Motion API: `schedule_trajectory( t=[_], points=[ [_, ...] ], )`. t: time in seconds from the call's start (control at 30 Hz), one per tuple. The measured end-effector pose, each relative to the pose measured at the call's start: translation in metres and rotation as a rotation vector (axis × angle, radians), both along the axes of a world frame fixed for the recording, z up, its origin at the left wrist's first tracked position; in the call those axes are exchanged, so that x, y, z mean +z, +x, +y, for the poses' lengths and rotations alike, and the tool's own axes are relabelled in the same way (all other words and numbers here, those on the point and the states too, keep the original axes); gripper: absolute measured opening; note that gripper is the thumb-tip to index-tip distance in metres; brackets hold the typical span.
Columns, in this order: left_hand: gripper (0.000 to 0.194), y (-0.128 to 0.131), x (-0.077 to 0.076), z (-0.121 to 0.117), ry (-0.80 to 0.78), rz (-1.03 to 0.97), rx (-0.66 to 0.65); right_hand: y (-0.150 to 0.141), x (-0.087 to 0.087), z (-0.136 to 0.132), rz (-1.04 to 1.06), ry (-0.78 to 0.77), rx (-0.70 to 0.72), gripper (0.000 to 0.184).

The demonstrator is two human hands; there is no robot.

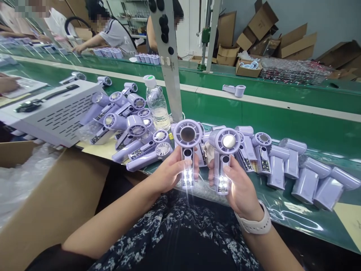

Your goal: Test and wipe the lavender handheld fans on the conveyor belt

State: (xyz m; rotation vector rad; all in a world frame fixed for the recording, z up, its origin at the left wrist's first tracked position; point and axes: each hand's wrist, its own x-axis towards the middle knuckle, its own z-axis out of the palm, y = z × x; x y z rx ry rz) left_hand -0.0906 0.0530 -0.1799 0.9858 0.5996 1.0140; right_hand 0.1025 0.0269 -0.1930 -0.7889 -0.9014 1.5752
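Note:
Two purple handheld fans are held up side by side over the bench edge, lights glowing on their handles. My left hand (172, 169) is closed around the handle of the left fan (188, 137), its thumb on the front below the dark round button. Around the other fan (226, 141), which has a shiny silver centre, my right hand (239, 184) is wrapped, thumb beside the lit panel. Behind my left hand lies a heap of similar fans (137, 126). Past my right hand, more fans (278, 165) stand or lean in a row along the bench.
A clear bottle (158, 105) with a white cap stands by a metal post (169, 60). To the left are a white vented metal case (53, 109) and an open cardboard box (64, 188). One fan (235, 90) lies on the green conveyor (203, 103). Co-workers sit across it.

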Motion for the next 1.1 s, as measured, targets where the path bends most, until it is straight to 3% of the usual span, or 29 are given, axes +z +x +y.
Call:
schedule_trajectory(
  t=[0.17,0.43,0.57,0.73,0.93,1.1],
  points=[
    [0.049,0.005,-0.004,0.004,-0.058,0.017,0.076,0.000,0.000,-0.002,0.022,-0.049,0.019,0.022],
    [0.059,0.017,-0.007,0.001,-0.014,0.339,0.278,0.002,-0.006,-0.005,0.166,-0.105,0.024,0.043],
    [0.051,0.018,-0.001,-0.007,-0.016,0.328,0.117,0.005,-0.005,-0.007,0.140,-0.173,-0.091,0.042],
    [0.040,0.010,0.009,-0.019,-0.011,0.169,-0.038,0.010,0.007,-0.012,0.209,-0.132,-0.024,0.032],
    [0.049,0.010,0.020,-0.016,-0.124,0.016,-0.073,0.017,0.014,-0.010,0.207,-0.172,-0.114,0.026],
    [0.053,0.013,0.014,-0.010,-0.320,-0.049,-0.119,0.009,0.013,-0.008,0.273,-0.259,-0.023,0.031]
  ],
)
